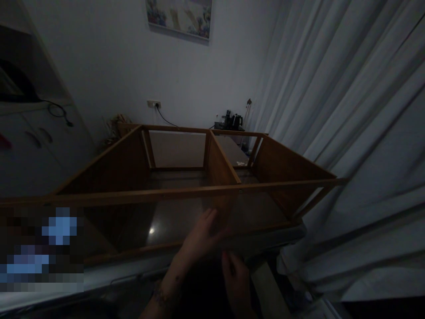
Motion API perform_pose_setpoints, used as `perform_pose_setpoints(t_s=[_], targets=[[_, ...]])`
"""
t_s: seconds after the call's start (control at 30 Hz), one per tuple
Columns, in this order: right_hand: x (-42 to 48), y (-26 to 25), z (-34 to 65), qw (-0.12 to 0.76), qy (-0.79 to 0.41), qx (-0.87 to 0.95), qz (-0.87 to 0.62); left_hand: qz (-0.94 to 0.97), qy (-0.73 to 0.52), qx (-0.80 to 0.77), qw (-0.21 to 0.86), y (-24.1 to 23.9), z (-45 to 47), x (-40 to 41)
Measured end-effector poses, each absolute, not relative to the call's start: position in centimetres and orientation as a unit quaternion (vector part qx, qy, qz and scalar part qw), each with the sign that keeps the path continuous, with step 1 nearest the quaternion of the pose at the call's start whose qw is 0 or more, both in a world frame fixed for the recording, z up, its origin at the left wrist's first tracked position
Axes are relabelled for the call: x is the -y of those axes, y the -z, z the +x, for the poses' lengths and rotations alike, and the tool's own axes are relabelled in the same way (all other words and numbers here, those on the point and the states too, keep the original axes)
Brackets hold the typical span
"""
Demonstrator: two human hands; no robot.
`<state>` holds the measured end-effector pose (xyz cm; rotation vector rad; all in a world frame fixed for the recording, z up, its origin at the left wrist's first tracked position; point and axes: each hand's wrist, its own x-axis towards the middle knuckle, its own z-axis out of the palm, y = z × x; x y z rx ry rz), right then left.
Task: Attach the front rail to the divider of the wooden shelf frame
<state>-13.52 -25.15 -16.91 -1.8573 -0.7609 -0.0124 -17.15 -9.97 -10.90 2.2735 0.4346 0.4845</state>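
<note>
The room is dim. A wooden cabinet frame (186,192) lies on its back before me, open side up, with a divider board (221,161) splitting it into two bays. My left hand (199,239) reaches over the near side, fingers stretched out together, pressed flat on what looks like a clear panel over the front. My right hand (237,279) sits lower, just right of it, fingers loosely curled near the panel's lower edge; whether it grips anything is hidden by the dark.
Grey curtains (348,133) hang along the right. A white cupboard (36,146) stands at the left. Behind the frame a wall socket (153,104) with a black cable and a kettle set (232,121). A picture (181,17) hangs above.
</note>
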Motion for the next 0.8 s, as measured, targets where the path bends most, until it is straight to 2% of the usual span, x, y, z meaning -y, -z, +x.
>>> perform_pose_setpoints(t_s=[0.1,0.2,0.8], targets=[[25.2,16.97,-13.37,0.479,0.068,0.375,-0.791,0.89,-0.193,-0.172,0.375,10.95,-17.15,10.01],[25.01,17.22,-13.58,0.469,0.069,0.372,-0.798,0.889,-0.195,-0.172,0.376,10.96,-17.13,10.0],[24.57,17.5,-14.23,0.556,0.032,0.329,-0.763,0.884,-0.199,-0.167,0.388,10.98,-17.04,10.04]])
